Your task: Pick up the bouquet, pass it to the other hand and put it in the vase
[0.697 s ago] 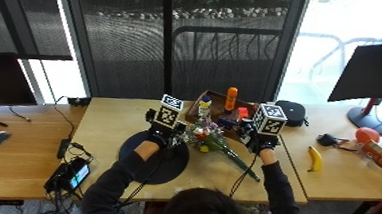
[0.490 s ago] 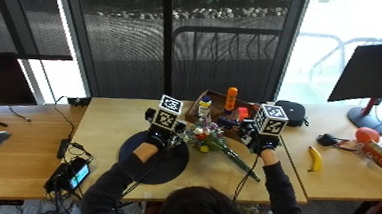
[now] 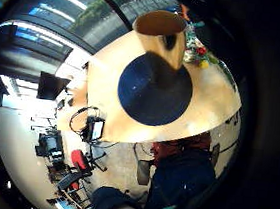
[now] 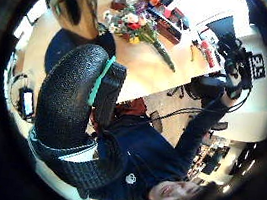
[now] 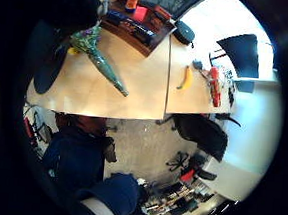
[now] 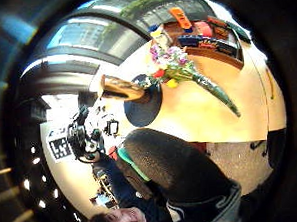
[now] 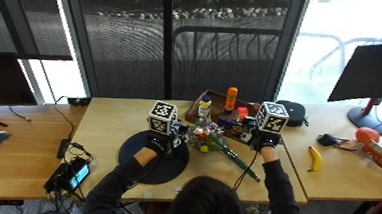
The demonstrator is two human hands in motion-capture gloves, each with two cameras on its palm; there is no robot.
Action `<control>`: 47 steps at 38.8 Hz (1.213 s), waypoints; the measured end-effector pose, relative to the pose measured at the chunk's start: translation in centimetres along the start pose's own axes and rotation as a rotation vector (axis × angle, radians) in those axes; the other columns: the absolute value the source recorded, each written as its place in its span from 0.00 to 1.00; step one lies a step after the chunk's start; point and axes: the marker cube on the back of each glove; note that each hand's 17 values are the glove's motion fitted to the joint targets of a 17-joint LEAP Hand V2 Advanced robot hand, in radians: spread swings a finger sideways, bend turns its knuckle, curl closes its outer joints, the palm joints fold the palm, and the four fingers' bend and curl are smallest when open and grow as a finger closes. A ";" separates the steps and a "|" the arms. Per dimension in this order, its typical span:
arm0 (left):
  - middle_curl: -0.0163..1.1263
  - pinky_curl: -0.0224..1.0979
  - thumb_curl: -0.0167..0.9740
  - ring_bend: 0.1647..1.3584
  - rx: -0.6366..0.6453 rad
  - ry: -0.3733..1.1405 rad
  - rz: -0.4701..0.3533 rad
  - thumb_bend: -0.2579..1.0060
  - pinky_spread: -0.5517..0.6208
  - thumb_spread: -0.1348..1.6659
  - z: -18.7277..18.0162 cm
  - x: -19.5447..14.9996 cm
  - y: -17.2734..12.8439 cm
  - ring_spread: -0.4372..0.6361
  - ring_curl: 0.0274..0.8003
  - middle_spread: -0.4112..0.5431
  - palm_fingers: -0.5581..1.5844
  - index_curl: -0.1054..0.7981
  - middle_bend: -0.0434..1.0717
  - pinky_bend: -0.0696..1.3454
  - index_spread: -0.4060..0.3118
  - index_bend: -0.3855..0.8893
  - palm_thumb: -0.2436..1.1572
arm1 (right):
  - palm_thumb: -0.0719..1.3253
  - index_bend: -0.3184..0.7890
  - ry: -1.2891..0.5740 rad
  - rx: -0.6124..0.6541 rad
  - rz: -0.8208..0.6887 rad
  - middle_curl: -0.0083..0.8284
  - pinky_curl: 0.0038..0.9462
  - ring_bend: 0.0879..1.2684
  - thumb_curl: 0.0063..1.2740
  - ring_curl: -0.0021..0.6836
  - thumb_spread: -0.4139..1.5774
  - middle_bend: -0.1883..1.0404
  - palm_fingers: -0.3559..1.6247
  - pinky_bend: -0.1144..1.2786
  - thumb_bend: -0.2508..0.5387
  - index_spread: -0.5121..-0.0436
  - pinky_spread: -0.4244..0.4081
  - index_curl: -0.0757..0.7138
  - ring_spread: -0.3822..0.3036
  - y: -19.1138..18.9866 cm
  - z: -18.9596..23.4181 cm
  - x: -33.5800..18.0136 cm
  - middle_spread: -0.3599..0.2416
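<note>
both gloved hands hang above the table [image 7: 109,127], one on each side of the bouquet [image 7: 205,139], and neither touches it. the left hand [image 7: 160,143] is over the round dark mat [image 7: 141,159], just beside the flower heads. its own thumb-side palm view shows a thick black gloved finger [image 4: 67,120] bent across the picture with nothing held in it, and the other palm view shows nothing in front of the palm, so this hand looks loosely curled and idle. the right hand [image 7: 264,140] is above the bare wood on the other side of the stems; one fat gloved finger [image 6: 176,169] arches across its thumb-side view, likewise holding nothing

the bouquet lies flat on the table between the hands. its head of red, yellow, white and purple flowers points toward the mat and the wooden tray [image 7: 211,102], and its green wrapped stems [image 7: 241,163] run away diagonally toward the near table edge, narrowing to a point. the flower heads lie at the rim of the mat

the vase [image 3: 159,36], brownish with a wide open mouth, stands on the dark mat close under the left palm; in the outside view it is hidden beneath that hand

on the right part of the table lies a banana [image 7: 315,158], well apart from the bouquet
</note>
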 end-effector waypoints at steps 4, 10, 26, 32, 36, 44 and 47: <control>0.22 0.28 0.21 0.27 0.004 0.034 0.032 0.23 0.62 0.76 0.1 1.2 0.3 0.55 0.29 0.54 0.46 0.44 0.20 0.30 0.50 0.42 0.32 | 0.18 0.31 -0.004 -0.020 0.081 0.35 0.34 0.48 0.12 0.44 0.74 0.39 0.34 0.52 0.32 0.47 0.65 0.17 0.51 -1.0 -0.4 1.3 0.50; 0.24 0.29 0.23 0.27 -0.008 0.071 0.060 0.22 0.62 0.77 0.8 2.3 1.1 0.55 0.30 0.54 0.45 0.44 0.20 0.30 0.51 0.41 0.33 | 0.32 0.34 -0.074 -0.168 0.240 0.37 0.37 0.52 0.17 0.47 0.73 0.35 0.40 0.60 0.39 0.60 0.61 0.18 0.43 -1.9 -0.2 3.5 0.50; 0.29 0.32 0.26 0.29 -0.017 0.104 0.089 0.19 0.63 0.78 2.3 0.6 2.2 0.56 0.33 0.54 0.43 0.44 0.21 0.31 0.53 0.41 0.34 | 0.48 0.37 -0.238 -0.481 0.498 0.43 0.39 0.51 0.24 0.52 0.70 0.31 0.41 0.61 0.37 0.66 0.58 0.25 0.34 -5.3 12.2 7.8 0.49; 0.30 0.32 0.27 0.29 -0.057 0.119 0.079 0.19 0.63 0.78 3.5 -0.6 2.3 0.56 0.34 0.53 0.44 0.44 0.22 0.30 0.53 0.41 0.34 | 0.53 0.38 -0.116 -0.288 0.515 0.44 0.39 0.50 0.25 0.54 0.69 0.31 0.40 0.60 0.35 0.66 0.59 0.27 0.31 -5.5 16.3 8.8 0.49; 0.31 0.33 0.27 0.29 -0.068 0.137 0.066 0.19 0.64 0.78 4.1 -1.3 2.5 0.56 0.34 0.53 0.43 0.44 0.21 0.30 0.53 0.41 0.34 | 0.55 0.38 -0.092 -0.296 0.521 0.46 0.38 0.49 0.26 0.54 0.69 0.32 0.40 0.60 0.33 0.66 0.59 0.28 0.31 -5.0 19.1 8.8 0.47; 0.32 0.33 0.27 0.28 -0.092 0.115 0.056 0.19 0.64 0.78 4.2 -1.6 3.0 0.57 0.35 0.53 0.43 0.44 0.21 0.29 0.53 0.41 0.34 | 0.61 0.46 -0.114 -0.140 0.569 0.50 0.35 0.45 0.28 0.53 0.68 0.36 0.45 0.52 0.32 0.61 0.57 0.34 0.28 -4.0 23.1 8.0 0.40; 0.33 0.34 0.28 0.28 -0.090 0.103 0.050 0.19 0.64 0.78 4.1 -1.6 3.3 0.57 0.35 0.53 0.43 0.44 0.21 0.29 0.53 0.41 0.34 | 0.67 0.49 -0.060 -0.047 0.651 0.50 0.34 0.44 0.29 0.53 0.68 0.37 0.49 0.47 0.36 0.56 0.46 0.37 0.24 -3.6 23.4 7.3 0.36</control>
